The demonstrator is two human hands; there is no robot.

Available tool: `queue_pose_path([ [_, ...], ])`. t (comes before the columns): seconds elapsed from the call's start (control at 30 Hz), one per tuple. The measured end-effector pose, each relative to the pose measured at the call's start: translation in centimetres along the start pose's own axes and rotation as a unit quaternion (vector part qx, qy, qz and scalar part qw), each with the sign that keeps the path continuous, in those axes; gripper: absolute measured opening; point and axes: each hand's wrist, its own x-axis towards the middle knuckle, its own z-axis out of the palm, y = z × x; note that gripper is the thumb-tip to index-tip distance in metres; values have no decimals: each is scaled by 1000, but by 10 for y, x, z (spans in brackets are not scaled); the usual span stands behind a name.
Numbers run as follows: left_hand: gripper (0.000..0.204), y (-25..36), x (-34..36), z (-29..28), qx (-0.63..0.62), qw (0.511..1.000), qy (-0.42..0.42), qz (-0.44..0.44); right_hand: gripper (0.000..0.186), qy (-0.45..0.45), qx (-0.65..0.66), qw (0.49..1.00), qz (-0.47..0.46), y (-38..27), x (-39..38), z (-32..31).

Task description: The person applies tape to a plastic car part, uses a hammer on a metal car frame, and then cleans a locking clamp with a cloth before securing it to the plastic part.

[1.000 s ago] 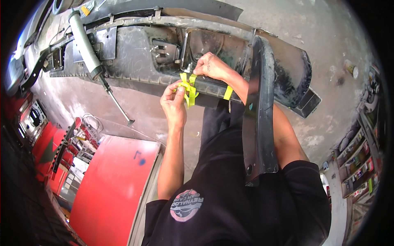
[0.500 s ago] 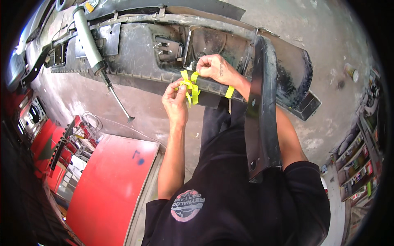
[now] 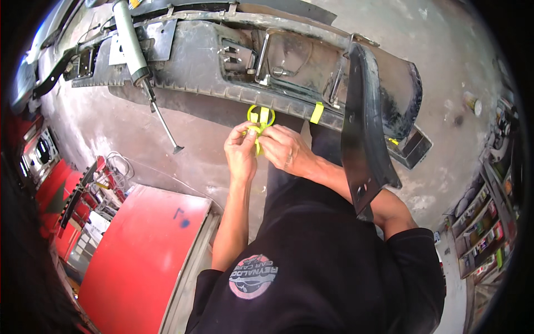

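Bright yellow tape (image 3: pixel 254 131) is pinched between the fingers of my left hand (image 3: pixel 241 153) and my right hand (image 3: pixel 288 149), which meet just in front of a long black car bumper (image 3: pixel 186 53). Part of the tape forms a thin ring with short strips across it, against the bumper's near edge. One strip's end hangs down between my hands. My fingers partly hide how it is folded. A separate yellow tape strip (image 3: pixel 316 113) is stuck over the bumper's edge, farther right. Above my right forearm stands a curved black trim piece (image 3: pixel 361 122).
A grey tube-shaped tool with a metal rod (image 3: pixel 131 47) slants across the bumper's left part. A red panel (image 3: pixel 147 250) lies at lower left, beside cables and red parts. Shelves with small items (image 3: pixel 484 234) stand at right. A small can (image 3: pixel 473 103) is on the floor.
My right hand has come down from the bumper's edge to meet my left hand at the yellow tape. The hanging strips are now mostly gathered between my fingers.
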Motion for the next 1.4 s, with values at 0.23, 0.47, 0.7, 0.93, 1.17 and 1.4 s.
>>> queue_pose_path([
  [0.23, 13, -36, 26, -15, 231, 968, -36, 95, 26, -50, -150, 986, 44, -18, -39, 8],
  [0.47, 16, -57, 81, -5, 404, 877, -31, 259, 22, 57, -208, 958, 187, -21, -57, -51],
  [0.7, 15, -88, 103, -33, 279, 957, 38, 65, 27, 46, -308, 930, 193, 19, -43, -93],
  [0.93, 15, -74, 41, -90, -217, 966, -120, -76, 34, -90, -242, 929, 265, 65, -3, -106],
  [1.17, 13, -52, 24, -84, -374, 904, -174, -116, 31, -157, -162, 946, 234, 82, 7, -113],
  [1.4, 16, -47, 32, -52, -309, 922, -175, -156, 28, -162, 61, 901, 397, 91, 12, -126],
])
